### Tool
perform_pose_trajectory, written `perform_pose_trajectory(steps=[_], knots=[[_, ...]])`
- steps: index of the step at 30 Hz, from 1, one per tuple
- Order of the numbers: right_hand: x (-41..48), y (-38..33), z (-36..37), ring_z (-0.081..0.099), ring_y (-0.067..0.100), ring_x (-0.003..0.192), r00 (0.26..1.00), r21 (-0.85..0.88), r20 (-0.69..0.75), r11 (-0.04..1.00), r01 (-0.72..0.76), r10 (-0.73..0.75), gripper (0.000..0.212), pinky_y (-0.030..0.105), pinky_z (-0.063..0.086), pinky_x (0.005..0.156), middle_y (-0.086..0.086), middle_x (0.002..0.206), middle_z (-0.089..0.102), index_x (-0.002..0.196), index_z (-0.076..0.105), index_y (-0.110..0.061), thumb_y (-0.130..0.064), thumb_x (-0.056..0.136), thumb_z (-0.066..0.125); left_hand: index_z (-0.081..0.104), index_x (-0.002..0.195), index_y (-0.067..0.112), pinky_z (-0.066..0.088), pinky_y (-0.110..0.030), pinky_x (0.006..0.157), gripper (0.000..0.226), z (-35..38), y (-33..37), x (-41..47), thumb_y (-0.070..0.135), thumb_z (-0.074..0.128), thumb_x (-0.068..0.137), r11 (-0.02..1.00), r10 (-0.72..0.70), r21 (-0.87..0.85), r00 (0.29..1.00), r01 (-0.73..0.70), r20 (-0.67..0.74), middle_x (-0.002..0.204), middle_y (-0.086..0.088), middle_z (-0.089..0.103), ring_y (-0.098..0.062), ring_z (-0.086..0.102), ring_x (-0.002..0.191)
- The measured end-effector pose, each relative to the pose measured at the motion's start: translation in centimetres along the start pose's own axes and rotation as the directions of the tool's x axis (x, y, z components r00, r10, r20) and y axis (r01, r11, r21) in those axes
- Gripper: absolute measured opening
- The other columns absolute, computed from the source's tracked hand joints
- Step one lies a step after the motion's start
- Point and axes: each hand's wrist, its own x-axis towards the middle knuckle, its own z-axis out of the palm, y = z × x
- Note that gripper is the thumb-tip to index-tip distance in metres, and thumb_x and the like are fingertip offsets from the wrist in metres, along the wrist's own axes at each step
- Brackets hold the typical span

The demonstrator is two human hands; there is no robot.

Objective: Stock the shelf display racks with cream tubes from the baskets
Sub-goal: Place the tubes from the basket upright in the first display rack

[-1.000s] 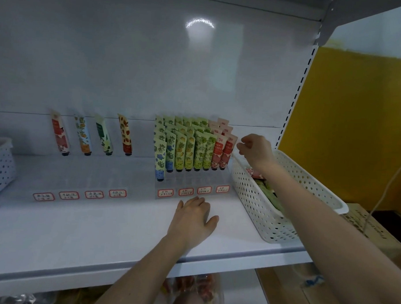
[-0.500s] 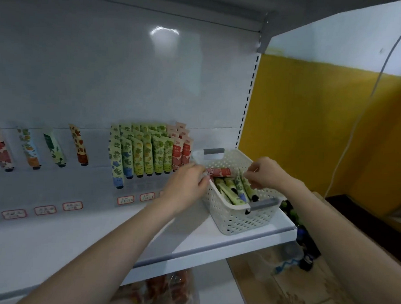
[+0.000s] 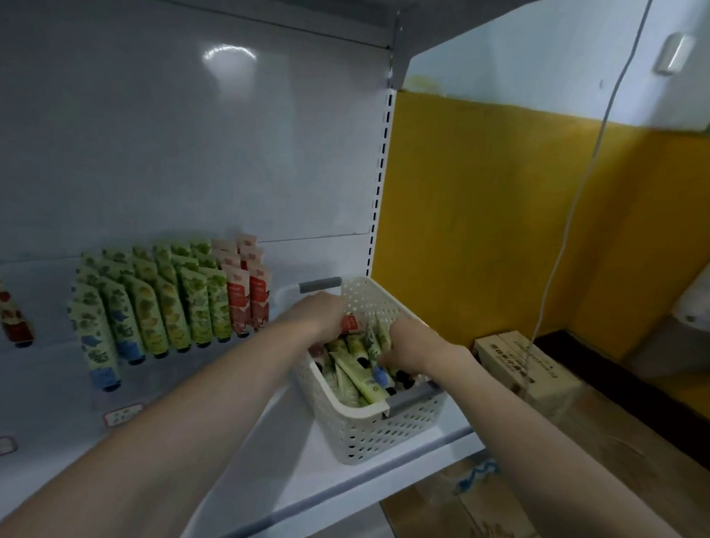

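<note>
Where the shelf (image 3: pixel 376 485) ends on the right stands the white perforated basket (image 3: pixel 378 432) with grey handles, and in it lie the cream tubes (image 3: pixel 352 376), heaped, mostly green.

Left hand (image 3: pixel 323 314): in the basket at its far-left corner, fingers curled on a red tube (image 3: pixel 353 323) whose end shows beside them.

Right hand (image 3: pixel 411 346): in the basket, fingers bent down among the green tubes. Whether they clasp one cannot be told.

Racked green tubes (image 3: pixel 160 313): left of the basket on the same shelf, in rows, caps down, tilted back.

Racked red tubes (image 3: pixel 248 300): two rows at the end nearest the basket.

Price labels (image 3: pixel 123 414): in front of the rows.

Single patterned tube (image 3: pixel 7 312): farther left, apart.

Cardboard box (image 3: pixel 520 367): on the floor to the right, against the yellow wall (image 3: pixel 510 214).
</note>
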Motion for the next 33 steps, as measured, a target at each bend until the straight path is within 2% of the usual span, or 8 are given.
perform_pose_trajectory(steps=[4, 10, 13, 19, 27, 29, 31, 33], knots=[[0.5, 0.2, 0.4, 0.045, 0.013, 0.058, 0.999, -0.037, -0.04, 0.999, -0.005, 0.003, 0.033, 0.023, 0.033, 0.049, -0.001, 0.064, 0.044, 0.061, 0.04, -0.018, -0.022, 0.088, 0.059, 0.055, 0.119, 0.006, 0.051, -0.034, 0.075, 0.029, 1.2, 0.0, 1.5, 0.012, 0.048, 0.091, 0.993, -0.032, 0.119, 0.998, 0.025, 0.062, 0.115, -0.014, 0.06, -0.028, 0.062, 0.096], [0.1, 0.2, 0.1, 0.038, 0.011, 0.055, 0.999, -0.088, -0.022, 0.995, 0.038, -0.04, 0.037, 0.021, 0.028, 0.046, -0.001, 0.063, 0.039, 0.061, 0.037, -0.016, -0.022, 0.088, 0.061, 0.058, 0.119, 0.007, 0.045, -0.03, 0.076, 0.03, 1.7, 0.3, 2.5, 0.015, 0.044, 0.094, 0.95, -0.093, 0.305, 0.992, 0.062, 0.088, 0.12, -0.01, 0.059, -0.024, 0.059, 0.104], [0.0, 0.2, 0.0, 0.037, 0.012, 0.056, 0.999, -0.106, -0.019, 0.993, 0.046, -0.048, 0.038, 0.02, 0.026, 0.045, -0.001, 0.064, 0.037, 0.061, 0.035, -0.016, -0.021, 0.089, 0.061, 0.055, 0.125, 0.009, 0.047, -0.031, 0.085, 0.035, 1.7, 0.1, 2.8, 0.021, 0.046, 0.094, 0.958, -0.121, 0.273, 0.988, 0.09, 0.1, 0.128, -0.011, 0.055, -0.026, 0.057, 0.111], [0.0, 0.2, 0.1, 0.032, 0.009, 0.052, 0.998, -0.123, -0.027, 0.991, 0.05, -0.054, 0.04, 0.021, 0.024, 0.044, -0.002, 0.063, 0.035, 0.061, 0.032, -0.015, -0.02, 0.09, 0.059, 0.058, 0.117, 0.007, 0.049, -0.031, 0.082, 0.03, 1.8, -0.2, 2.9, 0.02, 0.052, 0.091, 0.967, -0.125, 0.235, 0.985, 0.094, 0.117, 0.12, -0.013, 0.058, -0.026, 0.06, 0.104], [0.0, 0.2, 0.4, 0.036, 0.01, 0.053, 0.997, -0.071, -0.071, 0.997, 0.024, -0.029, 0.035, 0.021, 0.026, 0.044, -0.001, 0.064, 0.038, 0.061, 0.035, -0.014, -0.011, 0.087, 0.058, 0.059, 0.106, 0.009, 0.047, -0.031, 0.071, 0.023, 2.2, -0.2, 3.1, 0.016, 0.053, 0.086, 0.999, -0.044, 0.001, 0.994, 0.044, 0.096, 0.105, -0.011, 0.062, -0.026, 0.06, 0.093], [0.3, 0.3, 0.5, 0.043, 0.014, 0.055, 0.995, 0.007, -0.102, 1.0, 0.006, -0.006, 0.032, 0.021, 0.03, 0.043, 0.001, 0.064, 0.043, 0.06, 0.037, -0.014, -0.008, 0.084, 0.058, 0.058, 0.087, 0.01, 0.044, -0.028, 0.062, 0.009, 2.1, -0.2, 3.1, 0.016, 0.051, 0.088, 0.994, -0.056, -0.095, 0.998, 0.059, 0.028, 0.087, -0.008, 0.06, -0.023, 0.059, 0.079], [0.4, 0.4, 0.4, 0.047, 0.018, 0.057, 0.993, 0.097, -0.121, 0.995, -0.001, 0.012, 0.031, 0.021, 0.032, 0.042, 0.003, 0.064, 0.047, 0.06, 0.038, -0.013, -0.005, 0.083, 0.058, 0.051, 0.072, 0.011, 0.039, -0.024, 0.053, 0.018, 1.6, -0.2, 2.8, 0.017, 0.053, 0.089, 0.961, -0.075, -0.273, 0.995, 0.054, -0.069, 0.07, -0.003, 0.054, -0.017, 0.052, 0.062], [0.2, 0.4, 0.1, 0.04, 0.015, 0.05, 0.989, 0.18, -0.144, 0.984, 0.011, 0.015, 0.034, 0.019, 0.028, 0.04, 0.002, 0.06, 0.043, 0.059, 0.035, -0.012, -0.007, 0.085, 0.057, 0.047, 0.078, 0.01, 0.034, -0.02, 0.049, 0.015, 0.5, 0.1, 2.0, 0.015, 0.057, 0.088, 0.895, -0.11, -0.445, 0.976, 0.016, -0.187, 0.069, -0.001, 0.049, -0.013, 0.047, 0.058]])
